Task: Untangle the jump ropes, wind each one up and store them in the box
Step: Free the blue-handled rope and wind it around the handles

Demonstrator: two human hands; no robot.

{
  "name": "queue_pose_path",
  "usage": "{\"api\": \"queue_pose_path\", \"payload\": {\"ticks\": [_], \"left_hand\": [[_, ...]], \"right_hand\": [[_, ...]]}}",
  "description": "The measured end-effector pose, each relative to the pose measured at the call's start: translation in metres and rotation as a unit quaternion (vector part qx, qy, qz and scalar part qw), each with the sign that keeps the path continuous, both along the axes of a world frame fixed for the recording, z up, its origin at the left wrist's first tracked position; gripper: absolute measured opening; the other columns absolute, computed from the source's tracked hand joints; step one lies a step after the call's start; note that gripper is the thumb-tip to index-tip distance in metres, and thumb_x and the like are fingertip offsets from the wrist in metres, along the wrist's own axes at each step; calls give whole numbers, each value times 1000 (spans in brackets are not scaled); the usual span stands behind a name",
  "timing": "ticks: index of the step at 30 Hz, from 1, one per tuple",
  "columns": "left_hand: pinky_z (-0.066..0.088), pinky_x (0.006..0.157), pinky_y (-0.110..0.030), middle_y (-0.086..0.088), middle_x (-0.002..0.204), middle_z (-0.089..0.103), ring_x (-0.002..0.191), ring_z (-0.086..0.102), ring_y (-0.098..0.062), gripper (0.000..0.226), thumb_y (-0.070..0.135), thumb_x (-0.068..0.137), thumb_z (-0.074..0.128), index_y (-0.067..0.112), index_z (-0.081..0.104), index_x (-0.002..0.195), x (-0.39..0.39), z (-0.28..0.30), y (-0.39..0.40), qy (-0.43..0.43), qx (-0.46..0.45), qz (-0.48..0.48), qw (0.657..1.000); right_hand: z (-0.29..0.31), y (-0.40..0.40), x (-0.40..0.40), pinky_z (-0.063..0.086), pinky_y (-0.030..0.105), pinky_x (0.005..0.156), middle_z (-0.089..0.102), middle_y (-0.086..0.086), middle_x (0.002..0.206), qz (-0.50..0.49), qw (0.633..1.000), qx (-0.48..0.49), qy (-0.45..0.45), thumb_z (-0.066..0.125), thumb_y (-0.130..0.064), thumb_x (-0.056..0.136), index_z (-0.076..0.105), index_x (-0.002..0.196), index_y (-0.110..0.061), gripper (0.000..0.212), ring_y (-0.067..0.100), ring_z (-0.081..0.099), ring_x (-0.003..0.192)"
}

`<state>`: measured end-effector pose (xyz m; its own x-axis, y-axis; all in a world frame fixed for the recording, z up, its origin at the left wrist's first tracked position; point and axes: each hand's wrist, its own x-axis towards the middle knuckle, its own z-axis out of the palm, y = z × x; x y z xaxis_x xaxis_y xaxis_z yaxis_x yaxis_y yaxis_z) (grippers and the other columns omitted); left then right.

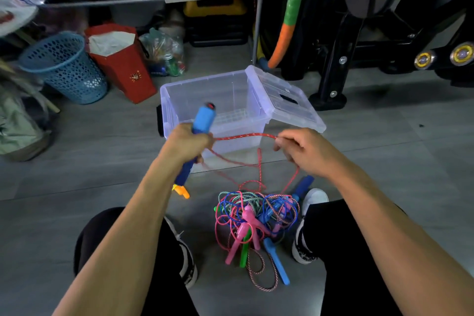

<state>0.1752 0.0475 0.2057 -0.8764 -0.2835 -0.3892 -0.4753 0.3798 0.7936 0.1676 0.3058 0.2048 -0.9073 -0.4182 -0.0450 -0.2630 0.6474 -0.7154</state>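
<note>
While we sit on the grey floor with our knees apart, our left hand grips two blue handles in one fist, their tops rising in front of the box and their lower ends, one tipped orange, sticking out below the hand. Our right hand pinches the red rope between thumb and fingertips, so one short length runs nearly level from fist to pinch. From both hands the same rope drops in loose strands to the tangle lying on the floor between our two shoes.

We count one clear box, standing open just beyond our hands, with one lid tilted against its right edge. We see nothing inside it but its ribbed bottom. In the tangle we make out about three pink handles, two blue and one green; one more blue handle lies at its far right edge by our right shoe. Cords of pink, blue, green-white and red-white cross there, and we cannot count the ropes apart.

Bare floor lies between the box and the tangle, and more spreads left of the box and in front of our left knee. Behind the box, on the left, stand one blue basket and one red bag; on the right a black machine frame comes close to the lid's far corner.
</note>
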Motion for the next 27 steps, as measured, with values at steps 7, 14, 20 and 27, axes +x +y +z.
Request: {"api": "queue_pose_path", "payload": {"ticks": [7, 14, 20, 27], "left_hand": [[45, 55, -30, -5, 81, 70, 41, 45, -15, 17, 19, 85, 72, 7, 65, 94, 22, 8, 39, 34, 127, -193, 972], [37, 42, -23, -4, 56, 48, 35, 38, -14, 10, 8, 84, 67, 4, 59, 86, 6, 8, 9, 81, 246, 117, 959], [43, 45, -19, -1, 69, 56, 43, 49, -14, 15, 21, 82, 75, 20, 64, 92, 24, 5, 23, 59, 52, -121, 990], [34, 47, -27, 3, 46, 46, 35, 37, -15, 23, 10, 80, 75, 8, 55, 70, 19, 10, 22, 108, 190, 10, 976]], "right_hand": [[5, -22, 7, 35, 23, 51, 54, -2, 55, 23, 999, -30, 38, 57, -23, 96, 65, 78, -25, 21, 7, 44, 49], [-1, -16, 0, 52, 44, 61, 61, 14, 62, 2, 1000, -4, 10, 60, -26, 94, 66, 76, -15, 22, 30, 57, 57], [2, -23, 3, 45, 36, 61, 61, 16, 64, 20, 996, -39, 74, 58, -29, 96, 69, 83, -4, 29, 30, 56, 62], [-6, -36, 1, 44, 30, 54, 56, -9, 53, 30, 999, -18, -4, 62, -23, 93, 66, 74, -21, 20, 4, 50, 48]]}}
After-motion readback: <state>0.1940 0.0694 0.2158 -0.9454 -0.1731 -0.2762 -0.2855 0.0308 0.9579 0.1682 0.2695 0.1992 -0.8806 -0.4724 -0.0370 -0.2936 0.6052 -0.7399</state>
